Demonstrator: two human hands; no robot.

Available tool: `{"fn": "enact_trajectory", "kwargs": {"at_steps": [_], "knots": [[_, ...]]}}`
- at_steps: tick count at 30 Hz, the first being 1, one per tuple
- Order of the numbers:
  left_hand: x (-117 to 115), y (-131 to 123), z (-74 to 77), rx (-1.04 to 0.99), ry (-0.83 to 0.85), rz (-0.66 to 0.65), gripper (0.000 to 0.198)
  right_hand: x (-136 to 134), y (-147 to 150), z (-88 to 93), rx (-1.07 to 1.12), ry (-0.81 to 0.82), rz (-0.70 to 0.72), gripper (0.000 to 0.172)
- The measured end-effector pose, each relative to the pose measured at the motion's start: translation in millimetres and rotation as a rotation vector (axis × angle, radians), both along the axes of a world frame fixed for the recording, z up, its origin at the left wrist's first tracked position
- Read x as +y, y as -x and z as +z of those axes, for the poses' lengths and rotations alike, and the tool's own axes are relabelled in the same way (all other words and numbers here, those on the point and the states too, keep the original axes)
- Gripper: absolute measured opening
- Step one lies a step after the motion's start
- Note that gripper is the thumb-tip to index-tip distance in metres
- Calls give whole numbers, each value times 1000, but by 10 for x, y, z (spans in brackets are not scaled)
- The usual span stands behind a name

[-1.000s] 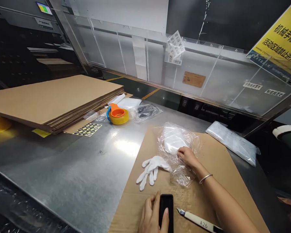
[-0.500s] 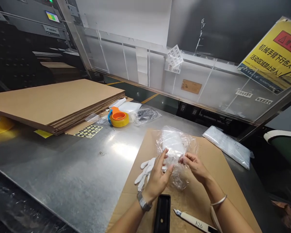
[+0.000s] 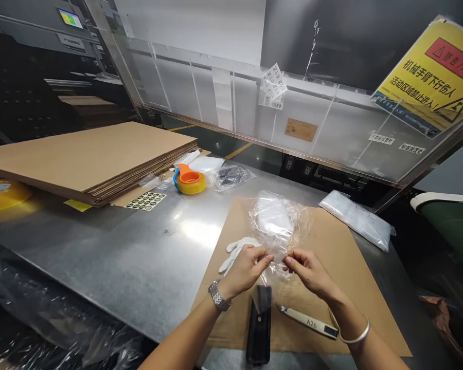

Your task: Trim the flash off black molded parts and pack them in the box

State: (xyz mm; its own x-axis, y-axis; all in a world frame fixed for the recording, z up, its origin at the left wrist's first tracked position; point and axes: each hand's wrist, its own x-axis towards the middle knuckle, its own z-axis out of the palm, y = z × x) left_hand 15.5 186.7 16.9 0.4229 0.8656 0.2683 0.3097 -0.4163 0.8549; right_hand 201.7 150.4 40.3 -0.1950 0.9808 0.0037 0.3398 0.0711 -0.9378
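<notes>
My left hand [image 3: 247,268] and my right hand [image 3: 310,271] are close together over a cardboard sheet [image 3: 355,288], each pinching thin clear plastic film. The film looks like a clear plastic bag; part of it hangs over the top of a long black case [image 3: 259,331]. Just beyond my fingers lie crumpled clear bags [image 3: 274,218], whitish in the middle; whether the held film is separate from them I cannot tell. A white glove [image 3: 237,250] is partly hidden behind my left hand. Below my right hand rests a utility knife [image 3: 310,321] marked A26, blade tip toward the case.
Stacked cardboard [image 3: 100,159] fills the left of the metal table [image 3: 131,267]. Nearby are a tape dispenser [image 3: 191,181], a sticker sheet [image 3: 146,201] and a bagged dark item [image 3: 233,176]. A white plastic packet [image 3: 357,218] lies right. A clear panel [image 3: 204,92] stands behind.
My left hand has gone from spread fingers to a pinch on the film. Both hands have drawn slightly nearer me, and film now hangs over the black case. The camera view has shifted.
</notes>
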Motion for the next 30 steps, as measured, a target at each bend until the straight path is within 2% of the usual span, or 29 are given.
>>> {"fn": "enact_trajectory", "kwargs": {"at_steps": [3,5,7,10,12,15,19,22,25,27,30], "knots": [[-85,53,0,-48,-1,139,15,-34,104,36,-41,-35,-36,32],[-165,71,8,-98,11,232,22,-65,196,66,-66,-84,-77,29],[-250,73,22,-143,50,210,24,-105,308,110,-109,-144,-94,24],[-351,64,38,-205,108,74,31,-162,475,186,-197,-229,-58,19],[-389,75,31,-240,113,65,33,-184,545,227,-242,-266,-14,20],[-421,142,-11,-240,66,172,34,-197,563,257,-276,-299,16,24],[-498,255,-91,-147,-112,395,21,-232,546,249,-336,-382,-71,19],[-582,297,-151,-54,-309,523,10,-279,599,212,-420,-450,-3,19],[-625,342,-240,47,-456,506,16,-340,660,128,-506,-463,85,23],[-620,399,-332,109,-511,521,18,-414,673,22,-564,-433,44,23],[-620,508,-498,190,-533,610,21,-616,669,-241,-660,-308,-122,26]]}}
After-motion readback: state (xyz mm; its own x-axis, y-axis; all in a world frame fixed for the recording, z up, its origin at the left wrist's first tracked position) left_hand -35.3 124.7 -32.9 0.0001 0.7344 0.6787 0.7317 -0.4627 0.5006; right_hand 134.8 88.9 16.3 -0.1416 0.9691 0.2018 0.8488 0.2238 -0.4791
